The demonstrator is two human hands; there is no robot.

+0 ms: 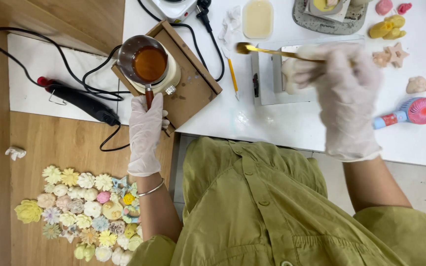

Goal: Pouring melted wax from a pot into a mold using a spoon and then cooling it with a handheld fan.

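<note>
My left hand, in a white glove, grips the wooden handle of a small metal pot filled with amber liquid. The pot sits on a round warmer on a wooden tray. My right hand, also gloved, holds a gold spoon whose bowl points left, above a grey rectangular mould on the white table. The spoon's handle is hidden inside the glove.
A black heat tool with cables lies left of the tray. Several pastel flower-shaped wax pieces lie on the wooden floor. A yellow pencil, a pink hand fan, a cream block and small wax figures sit on the table.
</note>
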